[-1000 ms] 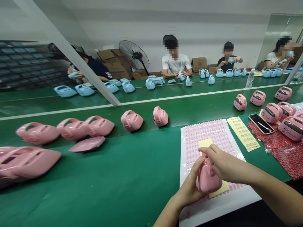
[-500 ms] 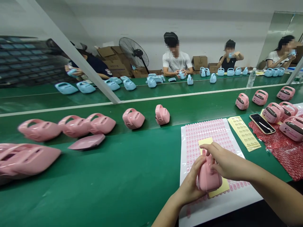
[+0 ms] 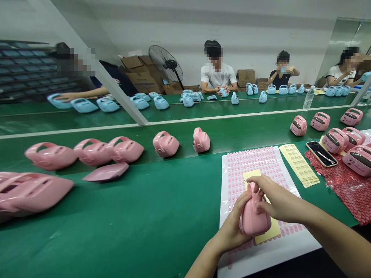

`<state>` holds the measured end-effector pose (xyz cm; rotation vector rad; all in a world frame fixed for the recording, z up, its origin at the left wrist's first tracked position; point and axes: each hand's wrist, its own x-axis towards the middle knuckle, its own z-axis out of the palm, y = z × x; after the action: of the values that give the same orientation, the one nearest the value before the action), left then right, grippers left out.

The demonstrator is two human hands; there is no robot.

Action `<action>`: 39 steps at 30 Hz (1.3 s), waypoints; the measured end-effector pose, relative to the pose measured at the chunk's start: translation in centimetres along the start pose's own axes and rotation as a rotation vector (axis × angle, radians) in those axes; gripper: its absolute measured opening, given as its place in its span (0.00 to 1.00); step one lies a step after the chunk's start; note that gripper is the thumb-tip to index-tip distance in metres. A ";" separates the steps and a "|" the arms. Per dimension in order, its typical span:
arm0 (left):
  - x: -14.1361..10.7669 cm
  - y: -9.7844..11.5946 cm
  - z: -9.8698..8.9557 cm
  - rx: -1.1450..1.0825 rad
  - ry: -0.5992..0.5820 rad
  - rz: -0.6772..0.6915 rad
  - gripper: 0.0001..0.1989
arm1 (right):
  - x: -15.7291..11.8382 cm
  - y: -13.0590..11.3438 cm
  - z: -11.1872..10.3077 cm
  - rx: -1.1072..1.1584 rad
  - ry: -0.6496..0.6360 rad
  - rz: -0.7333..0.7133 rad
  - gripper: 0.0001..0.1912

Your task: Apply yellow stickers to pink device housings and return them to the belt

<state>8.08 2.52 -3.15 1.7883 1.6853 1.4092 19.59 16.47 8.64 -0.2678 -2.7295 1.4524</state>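
A pink plastic casing with a loop handle (image 3: 256,223) is held tilted above the work surface at the lower right. My left hand (image 3: 234,227) is closed around its left side, thumb up near the handle. From the right, my right hand (image 3: 276,199) curls its fingers over the handle, with the thumb against the casing's side; whether a small part lies under those fingertips is hidden. Beneath the hands lies a white sheet with rows of pink oval stickers (image 3: 246,156), and on it a yellow sheet (image 3: 271,234), partly covered by the casing.
To the right are a yellow sticker sheet (image 3: 300,164), a phone (image 3: 321,153), red bubble wrap (image 3: 344,185) and several pink casings with dark panels (image 3: 335,141). More pink casings (image 3: 124,150) and a loose pink panel (image 3: 106,172) are at left. Co-workers (image 3: 218,77) handle blue casings opposite.
My hands and the pink casing keep nearly the same pose, the right fingers shifting slightly. At far left, a co-worker's arm now reaches out to a blue casing on the bench.
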 end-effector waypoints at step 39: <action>-0.2 -0.3 0.0 0.013 0.019 -0.005 0.46 | 0.2 1.1 1.5 0.003 0.137 0.017 0.28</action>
<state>7.93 2.43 -3.43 1.7822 1.7106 1.4203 19.36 15.90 6.87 -0.3764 -2.6232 1.3866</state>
